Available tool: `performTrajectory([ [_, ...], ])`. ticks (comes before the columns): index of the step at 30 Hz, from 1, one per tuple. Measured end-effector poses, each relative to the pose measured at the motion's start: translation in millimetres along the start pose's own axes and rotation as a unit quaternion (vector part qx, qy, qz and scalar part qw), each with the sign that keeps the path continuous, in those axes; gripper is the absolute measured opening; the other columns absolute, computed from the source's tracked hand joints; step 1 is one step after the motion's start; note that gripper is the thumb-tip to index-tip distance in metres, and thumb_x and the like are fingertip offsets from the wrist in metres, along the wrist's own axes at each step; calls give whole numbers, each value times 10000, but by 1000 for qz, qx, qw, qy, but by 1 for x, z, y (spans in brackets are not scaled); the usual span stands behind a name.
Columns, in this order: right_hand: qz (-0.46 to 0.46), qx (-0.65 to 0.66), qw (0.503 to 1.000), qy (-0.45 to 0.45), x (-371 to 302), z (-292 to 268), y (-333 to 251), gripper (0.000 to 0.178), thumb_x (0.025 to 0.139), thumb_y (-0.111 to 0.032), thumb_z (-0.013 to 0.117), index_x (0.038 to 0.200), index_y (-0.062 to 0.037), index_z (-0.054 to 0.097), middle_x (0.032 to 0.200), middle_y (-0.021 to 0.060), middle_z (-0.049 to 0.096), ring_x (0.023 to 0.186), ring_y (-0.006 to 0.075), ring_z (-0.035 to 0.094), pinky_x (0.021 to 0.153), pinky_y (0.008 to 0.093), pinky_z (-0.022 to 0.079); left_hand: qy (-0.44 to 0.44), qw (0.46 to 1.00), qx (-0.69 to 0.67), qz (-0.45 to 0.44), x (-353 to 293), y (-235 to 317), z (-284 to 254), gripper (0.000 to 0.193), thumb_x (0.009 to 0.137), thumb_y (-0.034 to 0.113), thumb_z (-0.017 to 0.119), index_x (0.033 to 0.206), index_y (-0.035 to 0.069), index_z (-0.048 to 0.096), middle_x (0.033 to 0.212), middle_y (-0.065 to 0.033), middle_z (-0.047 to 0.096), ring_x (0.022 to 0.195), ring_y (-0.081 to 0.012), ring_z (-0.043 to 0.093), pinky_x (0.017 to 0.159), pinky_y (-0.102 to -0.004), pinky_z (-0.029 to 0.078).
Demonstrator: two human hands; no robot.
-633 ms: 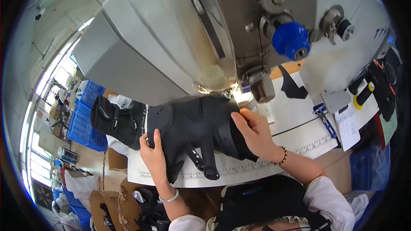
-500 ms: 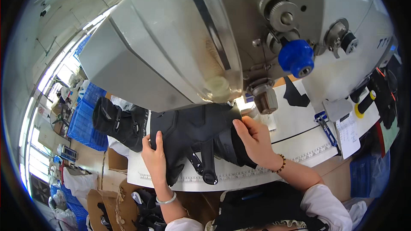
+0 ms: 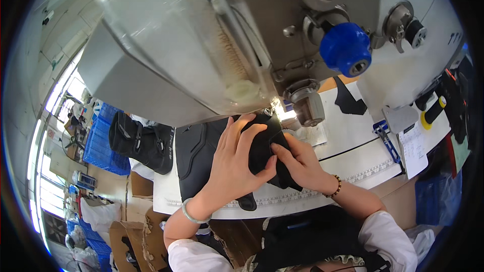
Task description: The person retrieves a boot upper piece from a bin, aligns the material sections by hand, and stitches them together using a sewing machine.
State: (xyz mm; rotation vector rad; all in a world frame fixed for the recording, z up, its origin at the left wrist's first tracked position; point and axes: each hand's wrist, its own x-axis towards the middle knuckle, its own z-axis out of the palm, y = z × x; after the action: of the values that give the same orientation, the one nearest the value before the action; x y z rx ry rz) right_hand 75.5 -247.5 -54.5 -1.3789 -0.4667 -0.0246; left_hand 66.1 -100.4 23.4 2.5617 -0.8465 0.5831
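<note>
A black, boot-upper-like workpiece [image 3: 194, 158] with raised seams lies on the white table, its far edge under the sewing machine head [image 3: 166, 65]. My left hand [image 3: 234, 158] rests on top of it close to the lit sewing area, fingers spread and arched, thumb apart. With its thumb on top, my right hand [image 3: 302, 163] grips the right edge of the piece; its other fingers partly curl out of sight. The machine head hides the needle. A black strap end [image 3: 246, 202] of the piece hangs over the table's near edge.
A finished-looking black boot [image 3: 143, 143] lies left of the workpiece. A printed ruler strip [image 3: 353, 175] runs along the table's near edge. To the right are a black cut piece [image 3: 349, 98], a blue-handled tool [image 3: 388, 146] and a paper [image 3: 413, 151]. Blue crates [image 3: 103, 143] stand left.
My left hand has let go of the workpiece's left edge and moved right onto its top, near the right hand. The right hand keeps its hold. The whole view has shifted slightly.
</note>
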Motion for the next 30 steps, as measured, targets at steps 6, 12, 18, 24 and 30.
performTrajectory([
  [6,-38,31,999,10,-2,-1,4,179,896,-142,474,994,1,515,629,62,536,558,84,478,502,250,384,77,997,11,-12,5,4,14,460,569,73,645,1018,74,542,1007,-124,537,906,-360,567,854,-425,468],
  [12,-42,22,999,-13,-3,-4,3,177,895,-145,480,990,2,502,634,60,530,556,84,475,500,249,382,90,996,7,20,5,-2,18,401,539,33,615,938,77,602,989,-122,546,932,-359,579,835,-425,486],
  [18,-35,14,999,-37,-5,-5,3,186,880,-129,479,1016,-2,486,660,65,541,570,82,481,508,254,390,89,993,26,75,-1,-7,22,387,596,22,615,982,57,610,1017,-139,549,1048,-363,536,896,-508,426],
  [24,-58,20,998,-21,-5,-1,5,203,867,-118,479,1033,0,486,684,71,551,592,92,497,525,255,397,83,993,22,79,0,-6,17,386,603,36,617,987,61,611,1043,-131,556,1055,-347,533,914,-493,416],
  [30,-33,4,999,-42,-7,-5,3,211,861,-123,489,1034,-3,487,653,76,543,543,110,498,495,257,388,160,984,-5,71,-3,-12,27,406,567,19,615,971,64,619,973,-114,586,871,-296,591,796,-393,489],
])
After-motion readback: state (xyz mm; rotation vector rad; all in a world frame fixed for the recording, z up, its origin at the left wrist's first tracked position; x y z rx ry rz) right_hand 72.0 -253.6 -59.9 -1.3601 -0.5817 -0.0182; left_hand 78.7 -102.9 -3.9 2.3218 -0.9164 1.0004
